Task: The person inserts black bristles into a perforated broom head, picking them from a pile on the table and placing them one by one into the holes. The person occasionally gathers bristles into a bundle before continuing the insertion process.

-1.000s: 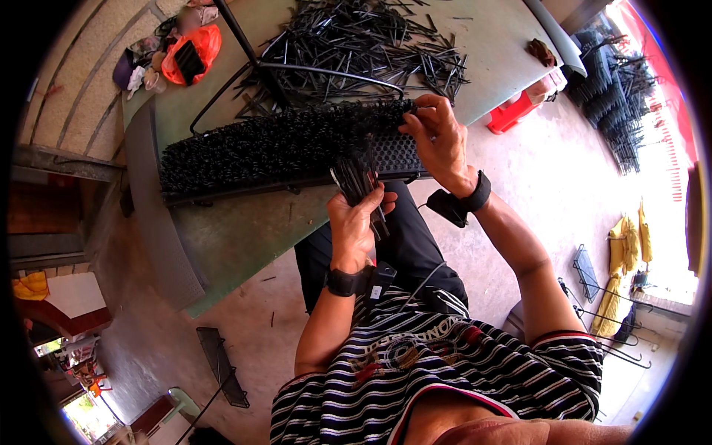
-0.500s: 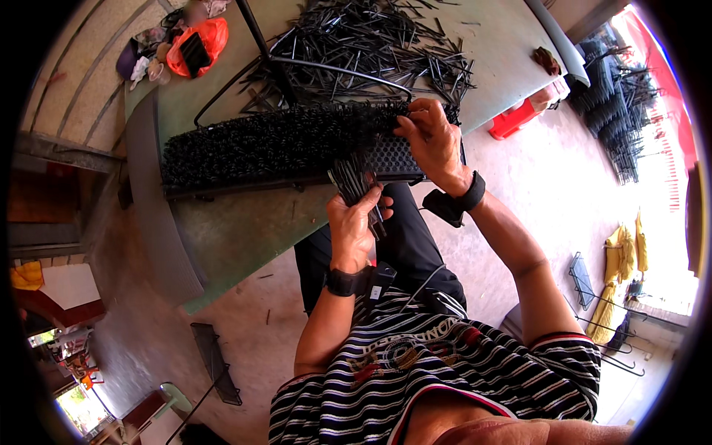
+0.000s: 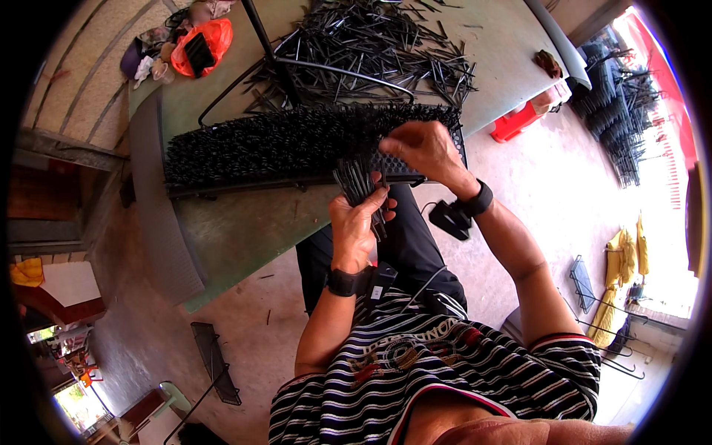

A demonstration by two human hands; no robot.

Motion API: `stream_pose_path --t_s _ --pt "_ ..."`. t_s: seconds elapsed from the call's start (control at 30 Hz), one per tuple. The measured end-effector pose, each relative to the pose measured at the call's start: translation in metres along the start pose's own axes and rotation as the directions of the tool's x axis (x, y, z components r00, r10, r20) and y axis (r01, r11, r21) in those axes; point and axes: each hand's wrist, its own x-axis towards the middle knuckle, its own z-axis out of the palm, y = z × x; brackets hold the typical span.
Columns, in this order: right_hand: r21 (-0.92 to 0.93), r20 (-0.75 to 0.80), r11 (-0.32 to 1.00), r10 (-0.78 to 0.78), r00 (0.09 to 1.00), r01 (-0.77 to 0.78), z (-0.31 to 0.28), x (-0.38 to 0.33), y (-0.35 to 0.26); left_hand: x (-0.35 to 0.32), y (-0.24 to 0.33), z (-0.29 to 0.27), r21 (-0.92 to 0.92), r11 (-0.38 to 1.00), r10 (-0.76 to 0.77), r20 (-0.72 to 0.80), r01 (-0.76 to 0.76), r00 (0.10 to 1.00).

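A long black perforated rack (image 3: 297,182) lies across the table edge in front of me, most of it densely filled with upright black bristle-like strips (image 3: 252,148). Bare holes show only at its right end, partly behind my right hand. My left hand (image 3: 352,226) grips a bundle of thin black strips (image 3: 356,179) just below the rack's near edge. Over the rack's right part hovers my right hand (image 3: 432,152), thumb and fingers drawn together close to the top of the bundle. Whatever it pinches is too small to make out.
Behind the rack, loose black strips (image 3: 363,48) are heaped on the green table (image 3: 252,248). A black metal frame (image 3: 259,33) rises from the rack's far side. An orange bag (image 3: 215,37) with a dark phone-like object lies far left. A red stool (image 3: 515,122) stands right of the table.
My right hand has moved left and slightly down, from the rack's right end toward the bundle. My left hand keeps its grip in nearly the same spot.
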Motion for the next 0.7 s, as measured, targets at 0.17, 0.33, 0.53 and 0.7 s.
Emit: stream_pose_path --t_s 0.17,0.33,0.53,0.7 --pt "0.405 0.008 0.907 0.121 0.993 -0.114 -0.004 -0.005 0.012 -0.002 -0.002 0.007 -0.005 0.999 0.032 0.042 -0.032 0.999" --pt "0.115 -0.439 0.962 -0.176 0.881 0.250 0.002 -0.003 0.011 0.005 -0.008 -0.001 -0.060 0.997 0.039 -0.001 -0.039 0.999" --pt "-0.061 -0.360 0.941 -0.331 0.872 0.331 0.011 0.003 0.031 0.005 -0.005 -0.002 -0.018 1.000 0.013 -0.014 -0.013 1.000" --pt "-0.407 -0.155 0.805 -0.527 0.835 0.433 0.004 0.009 0.031 0.005 -0.003 -0.002 -0.027 1.000 -0.008 -0.022 0.007 1.000"
